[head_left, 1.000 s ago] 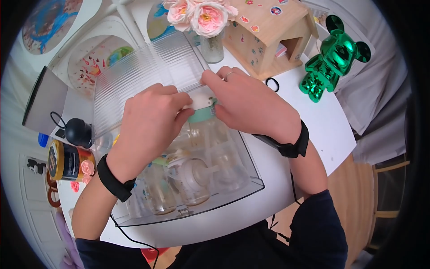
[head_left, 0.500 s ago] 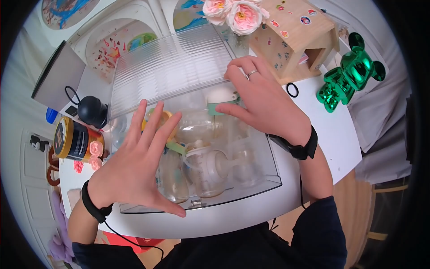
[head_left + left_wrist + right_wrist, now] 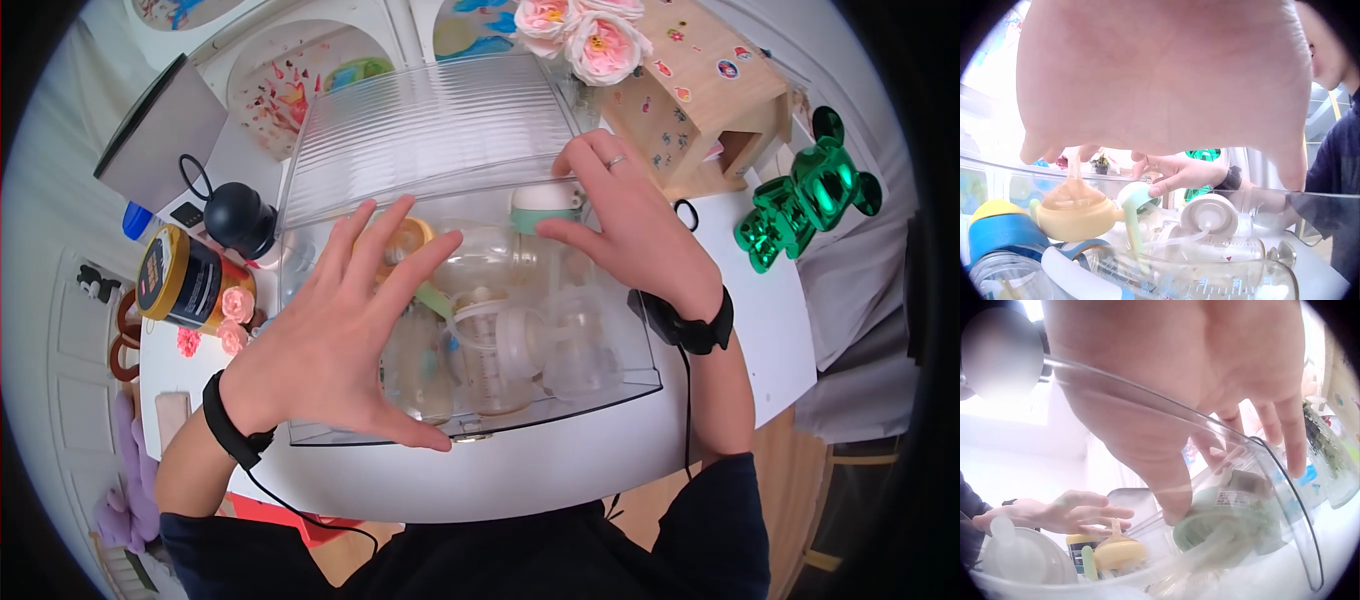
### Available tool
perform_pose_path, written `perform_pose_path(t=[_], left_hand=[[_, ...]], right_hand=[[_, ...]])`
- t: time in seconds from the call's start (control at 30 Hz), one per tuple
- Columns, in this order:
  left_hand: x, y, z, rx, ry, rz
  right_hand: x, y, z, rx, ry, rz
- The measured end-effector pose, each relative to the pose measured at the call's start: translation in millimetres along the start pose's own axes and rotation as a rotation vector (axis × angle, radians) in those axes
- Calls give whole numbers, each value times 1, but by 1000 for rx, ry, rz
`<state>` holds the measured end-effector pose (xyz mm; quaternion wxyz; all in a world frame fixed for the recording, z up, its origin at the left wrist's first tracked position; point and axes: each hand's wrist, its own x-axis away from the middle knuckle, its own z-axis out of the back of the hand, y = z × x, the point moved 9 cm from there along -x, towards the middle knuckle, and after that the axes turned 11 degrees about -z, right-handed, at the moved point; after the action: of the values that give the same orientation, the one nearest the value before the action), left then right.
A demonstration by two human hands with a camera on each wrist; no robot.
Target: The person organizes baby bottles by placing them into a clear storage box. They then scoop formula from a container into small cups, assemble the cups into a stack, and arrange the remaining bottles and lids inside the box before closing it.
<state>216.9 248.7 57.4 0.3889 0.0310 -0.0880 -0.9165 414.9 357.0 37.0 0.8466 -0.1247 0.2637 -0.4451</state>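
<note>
Over the left part of a clear box [image 3: 560, 397] my left hand [image 3: 325, 335] hovers palm down, its fingers spread and holding nothing. Beside the box's back right corner, my right hand [image 3: 650, 235] straddles the wall, its thumb inside near a bottle with a green collar [image 3: 545, 212] and its fingers outside; contact is unclear. The ribbed lid [image 3: 430, 125] stands raised at the back. Inside lie several clear bottles, one with a white cap [image 3: 520, 340], and a yellow-collared bottle [image 3: 1079, 219] with a green handle [image 3: 1132, 215], under my left palm.
Left of the box are a dark round bottle [image 3: 240, 218], a gold-lidded tub [image 3: 190, 280] and a grey panel [image 3: 165, 130]. Pink flowers [image 3: 605, 45], a wooden house [image 3: 700, 90] and a shiny green bear figure [image 3: 810, 190] stand behind and to the right.
My left hand has left the green-collared bottle, moved left and spread its curled fingers. My right hand remains near that bottle, its thumb and fingers wider apart. The head view has shifted.
</note>
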Motion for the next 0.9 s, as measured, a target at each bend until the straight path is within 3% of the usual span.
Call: perform_pose_path(t=[0.13,0.23,0.37,0.47,0.67,0.9], left_hand=[[14,-14,17,-56,49,74],[26,-61,29,-57,199,139],[24,-58,43,-79,385,32],[6,-43,39,-128,381,-59],[-5,-57,38,-225,428,-8],[-7,-57,25,-295,358,-3]], right_hand=[[0,1,0,-39,18,9],[-1,1,2,-42,9,0],[-1,-1,4,-58,43,8],[-1,-3,1,-46,49,11],[0,-5,3,-20,48,25],[1,-6,3,-21,59,39]])
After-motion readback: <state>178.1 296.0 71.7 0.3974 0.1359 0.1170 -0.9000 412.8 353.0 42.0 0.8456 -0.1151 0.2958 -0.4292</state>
